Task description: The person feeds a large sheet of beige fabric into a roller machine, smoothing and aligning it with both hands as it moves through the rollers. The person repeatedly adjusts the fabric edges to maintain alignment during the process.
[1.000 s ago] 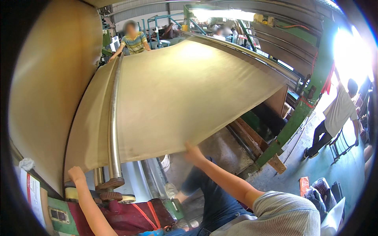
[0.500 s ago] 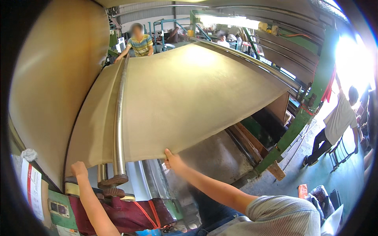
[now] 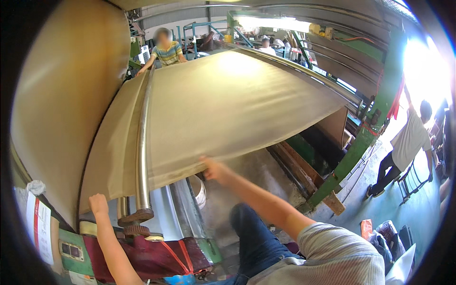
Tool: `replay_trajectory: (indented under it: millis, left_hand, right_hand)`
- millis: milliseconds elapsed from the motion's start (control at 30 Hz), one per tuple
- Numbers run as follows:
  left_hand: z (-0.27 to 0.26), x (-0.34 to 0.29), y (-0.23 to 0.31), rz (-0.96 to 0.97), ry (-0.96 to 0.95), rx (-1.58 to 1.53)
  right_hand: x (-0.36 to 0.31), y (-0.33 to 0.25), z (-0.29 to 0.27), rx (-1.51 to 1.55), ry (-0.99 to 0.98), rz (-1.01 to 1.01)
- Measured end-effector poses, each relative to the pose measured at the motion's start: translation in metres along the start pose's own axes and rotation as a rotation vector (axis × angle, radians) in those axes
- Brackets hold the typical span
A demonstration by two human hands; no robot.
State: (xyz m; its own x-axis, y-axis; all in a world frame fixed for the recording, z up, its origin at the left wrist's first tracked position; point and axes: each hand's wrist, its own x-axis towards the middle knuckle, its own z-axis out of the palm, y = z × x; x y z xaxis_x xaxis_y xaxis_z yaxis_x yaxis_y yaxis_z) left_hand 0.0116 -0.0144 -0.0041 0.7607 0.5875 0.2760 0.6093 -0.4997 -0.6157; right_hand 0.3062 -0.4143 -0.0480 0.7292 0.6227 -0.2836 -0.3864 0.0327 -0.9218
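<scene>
Workshop floor – one wide beige fabric sheet (image 3: pixel 228 109) over one steel roller (image 3: pixel 141 142); right hand (image 3: pixel 213 168) fingers grip its edge, left hand (image 3: pixel 98 204) raised, fingers curled shut.

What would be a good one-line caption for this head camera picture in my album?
At a fabric machine, the right hand grips the edge of a wide beige cloth sheet while the left hand reaches toward its steel roller.

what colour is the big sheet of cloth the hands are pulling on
Plain beige-tan, no pattern, on the cloth; the head view shows it, with the right hand at its edge.
</scene>
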Motion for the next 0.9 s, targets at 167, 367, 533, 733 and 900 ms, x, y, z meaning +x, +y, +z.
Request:
replay_trajectory:
  millis: [167, 367, 533, 733, 900]
  left_hand:
    - [-0.098, -0.004, 0.036, 0.119, 0.059, -0.118]
    - [-0.076, 0.001, 0.033, 0.146, -0.013, -0.090]
    - [-0.012, 0.002, 0.009, -0.026, -0.113, 0.019]
    - [-0.079, -0.008, 0.025, 0.025, -0.074, -0.064]
    - [-0.080, -0.009, 0.026, 0.248, 0.064, -0.060]
  right_hand:
    - [0.008, -0.027, -0.143, 0.317, 0.460, -0.235]
    - [-0.033, 0.054, -0.139, -0.038, 0.431, -0.071]
    - [-0.037, 0.079, -0.073, 0.034, 0.461, -0.087]
    - [-0.056, 0.078, -0.033, 0.030, 0.408, -0.071]
    - [-0.052, 0.085, -0.003, -0.100, 0.313, -0.193]
